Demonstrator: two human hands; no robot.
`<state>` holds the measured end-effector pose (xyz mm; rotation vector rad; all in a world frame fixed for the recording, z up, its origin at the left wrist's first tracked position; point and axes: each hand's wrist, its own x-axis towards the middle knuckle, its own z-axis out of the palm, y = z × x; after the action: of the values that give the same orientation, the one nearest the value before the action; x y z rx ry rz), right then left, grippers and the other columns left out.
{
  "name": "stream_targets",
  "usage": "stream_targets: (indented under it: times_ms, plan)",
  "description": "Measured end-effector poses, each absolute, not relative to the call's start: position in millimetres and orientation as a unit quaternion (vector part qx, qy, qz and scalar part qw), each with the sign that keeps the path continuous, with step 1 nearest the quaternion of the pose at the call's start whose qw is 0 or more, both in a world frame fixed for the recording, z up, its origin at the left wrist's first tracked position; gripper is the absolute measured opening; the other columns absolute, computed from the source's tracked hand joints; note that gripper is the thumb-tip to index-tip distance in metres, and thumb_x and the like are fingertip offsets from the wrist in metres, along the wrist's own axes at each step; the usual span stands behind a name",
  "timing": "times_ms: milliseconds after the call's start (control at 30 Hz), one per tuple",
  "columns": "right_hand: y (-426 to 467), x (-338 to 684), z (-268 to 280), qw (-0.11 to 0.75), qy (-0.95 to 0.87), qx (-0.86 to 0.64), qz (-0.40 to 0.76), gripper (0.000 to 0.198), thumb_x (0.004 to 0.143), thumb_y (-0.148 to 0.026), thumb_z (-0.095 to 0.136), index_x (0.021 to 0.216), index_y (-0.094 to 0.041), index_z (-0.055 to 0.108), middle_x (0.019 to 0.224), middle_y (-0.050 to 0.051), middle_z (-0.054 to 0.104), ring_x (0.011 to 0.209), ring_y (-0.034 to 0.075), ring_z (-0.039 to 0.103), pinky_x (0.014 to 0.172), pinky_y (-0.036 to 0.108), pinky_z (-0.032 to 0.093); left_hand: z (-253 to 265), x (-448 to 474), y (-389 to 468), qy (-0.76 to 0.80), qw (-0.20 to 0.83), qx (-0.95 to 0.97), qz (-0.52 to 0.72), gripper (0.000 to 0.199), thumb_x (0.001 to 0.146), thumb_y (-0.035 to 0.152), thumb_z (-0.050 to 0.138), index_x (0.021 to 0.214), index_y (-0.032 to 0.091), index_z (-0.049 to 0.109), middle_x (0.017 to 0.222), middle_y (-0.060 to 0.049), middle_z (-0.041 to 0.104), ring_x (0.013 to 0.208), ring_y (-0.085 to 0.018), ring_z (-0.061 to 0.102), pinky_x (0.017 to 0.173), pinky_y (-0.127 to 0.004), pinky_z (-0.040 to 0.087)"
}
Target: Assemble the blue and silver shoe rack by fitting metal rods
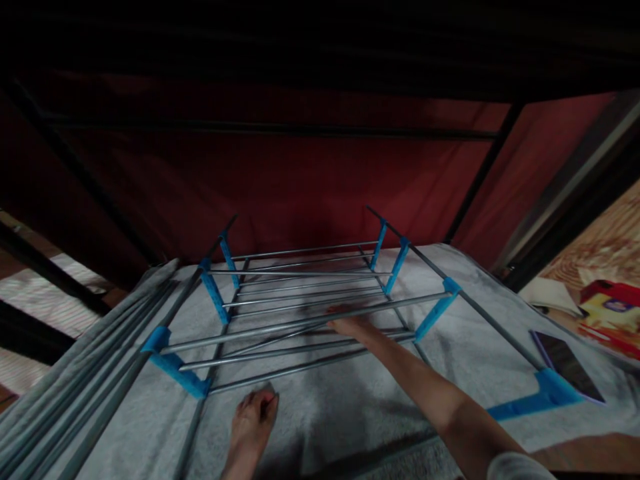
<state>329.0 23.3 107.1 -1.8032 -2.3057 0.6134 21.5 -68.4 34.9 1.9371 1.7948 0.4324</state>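
A half-built rack of grey metal tubes and blue plastic connectors [214, 293] lies on a pale grey blanket [320, 417]. My right hand [346, 324] reaches in among the crossing tubes near the rack's middle, its fingers closed round a thin metal tube [280, 341] that slants down to the left. Part of those fingers is hidden behind the front upper tube [385, 307]. In front of the rack's near left corner, my left hand [254, 412] hovers low over the blanket with its fingers curled together. What it holds, if anything, I cannot make out.
Several loose metal tubes [107, 363] lie along the left edge. A phone [567, 363] rests at the right by a blue connector [543, 395]. Beyond it is a red and yellow package [610, 313]. Dark frame bars [483, 180] and red cloth [300, 180] enclose the back.
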Motion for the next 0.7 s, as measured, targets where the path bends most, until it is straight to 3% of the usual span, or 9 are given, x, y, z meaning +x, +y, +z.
stream_targets:
  times_ms: [133, 267, 367, 533, 700]
  plan:
    - [9, 331, 124, 0.071, -0.76, -0.613, 0.201, 0.025, 0.093, -0.022, 0.056, 0.112, -0.02, 0.071, 0.117, 0.008, 0.073, 0.107, 0.023, 0.067, 0.09, 0.031, 0.051, 73, 45, -87, 0.598, 0.307, 0.716, 0.189, 0.021, 0.085, 0.036, 0.05, 0.079, 0.026, 0.067, 0.08, -0.002, 0.074, 0.079, -0.023, 0.07, 0.077, -0.032, 0.055]
    - [-37, 334, 158, 0.077, -0.771, -0.597, 0.21, 0.032, 0.095, -0.021, 0.053, 0.124, -0.02, 0.068, 0.127, 0.01, 0.069, 0.119, 0.025, 0.063, 0.101, 0.036, 0.048, 146, 91, -104, 0.489, 0.373, 0.747, 0.253, 0.027, 0.09, 0.046, 0.049, 0.086, 0.028, 0.069, 0.082, -0.001, 0.075, 0.077, -0.02, 0.07, 0.073, -0.029, 0.054]
    - [-91, 343, 212, 0.112, -0.782, -0.559, 0.251, 0.036, 0.095, -0.026, 0.055, 0.129, -0.02, 0.066, 0.136, 0.012, 0.064, 0.125, 0.025, 0.059, 0.106, 0.036, 0.045, 217, 128, -102, 0.432, 0.351, 0.766, 0.321, 0.026, 0.093, 0.044, 0.052, 0.094, 0.026, 0.071, 0.088, -0.001, 0.075, 0.082, -0.018, 0.07, 0.076, -0.026, 0.052]
    - [-151, 399, 331, 0.2, -0.756, -0.495, 0.38, 0.042, 0.099, -0.044, 0.053, 0.135, -0.025, 0.063, 0.126, 0.002, 0.07, 0.115, 0.016, 0.065, 0.097, 0.025, 0.051, 315, 202, -58, 0.325, 0.296, 0.815, 0.376, 0.027, 0.093, 0.039, 0.052, 0.09, 0.02, 0.069, 0.083, -0.002, 0.073, 0.077, -0.016, 0.065, 0.068, -0.024, 0.048]
    - [-114, 494, 374, 0.25, -0.7, -0.625, 0.237, 0.041, 0.096, -0.045, 0.058, 0.129, -0.024, 0.067, 0.127, 0.003, 0.07, 0.118, 0.019, 0.065, 0.104, 0.029, 0.049, 331, 279, 14, 0.24, 0.212, 0.908, 0.271, 0.025, 0.094, 0.035, 0.052, 0.094, 0.018, 0.069, 0.088, -0.003, 0.071, 0.077, -0.014, 0.062, 0.072, -0.025, 0.047]
